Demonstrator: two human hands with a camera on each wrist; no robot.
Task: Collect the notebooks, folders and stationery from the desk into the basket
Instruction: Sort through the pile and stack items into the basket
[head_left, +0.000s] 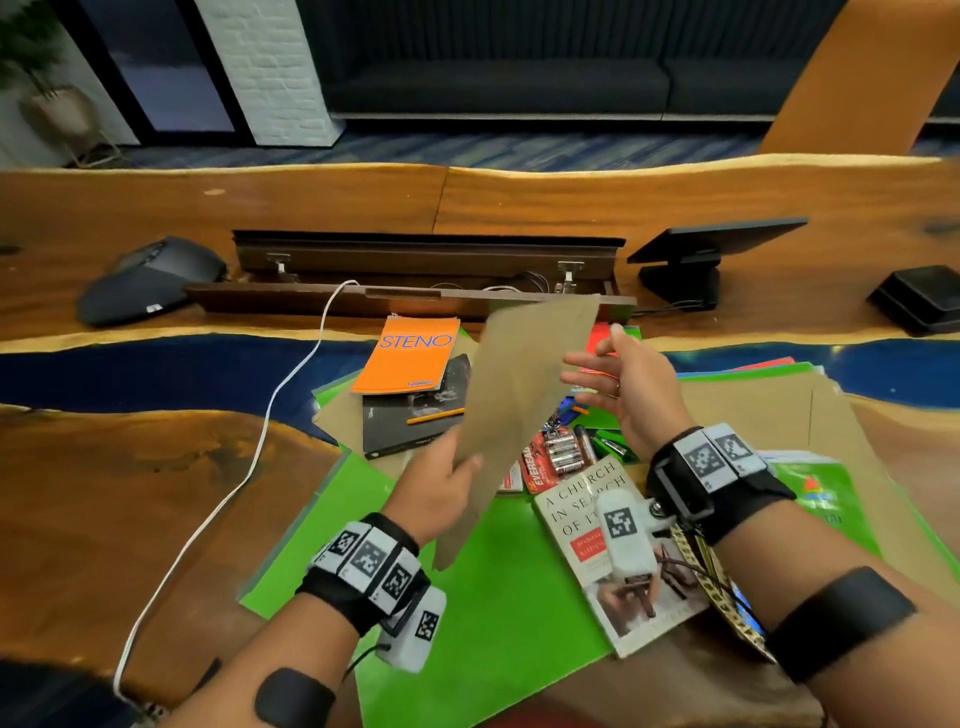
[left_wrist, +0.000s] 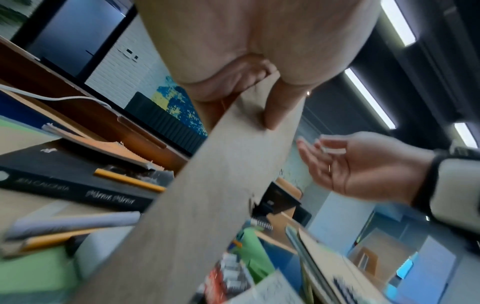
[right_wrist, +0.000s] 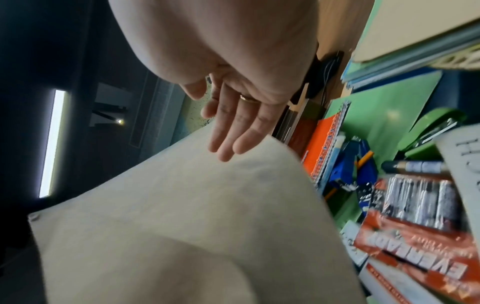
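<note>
My left hand (head_left: 447, 470) pinches the lower edge of a tan manila folder (head_left: 519, 400) and holds it tilted up above the desk; the thumb (left_wrist: 275, 107) presses its face. My right hand (head_left: 613, 374) is open with straight fingers beside the folder's right edge, and I cannot tell if it touches it. Below lie an orange STENO pad (head_left: 408, 353), a black book (head_left: 405, 415) with a yellow pencil (head_left: 434, 415) on it, a battery pack (head_left: 556, 457), a paperback (head_left: 608, 540) and green folders (head_left: 498, 597). No basket is in view.
A white cable (head_left: 260, 441) runs across the wooden desk (head_left: 130, 493). An open cable hatch (head_left: 415, 270), a conference phone (head_left: 150, 280), a small monitor (head_left: 711, 254) and a black box (head_left: 919, 296) stand behind. More folders (head_left: 810, 415) are stacked at right. A blue stapler (right_wrist: 355, 164) lies among the clutter.
</note>
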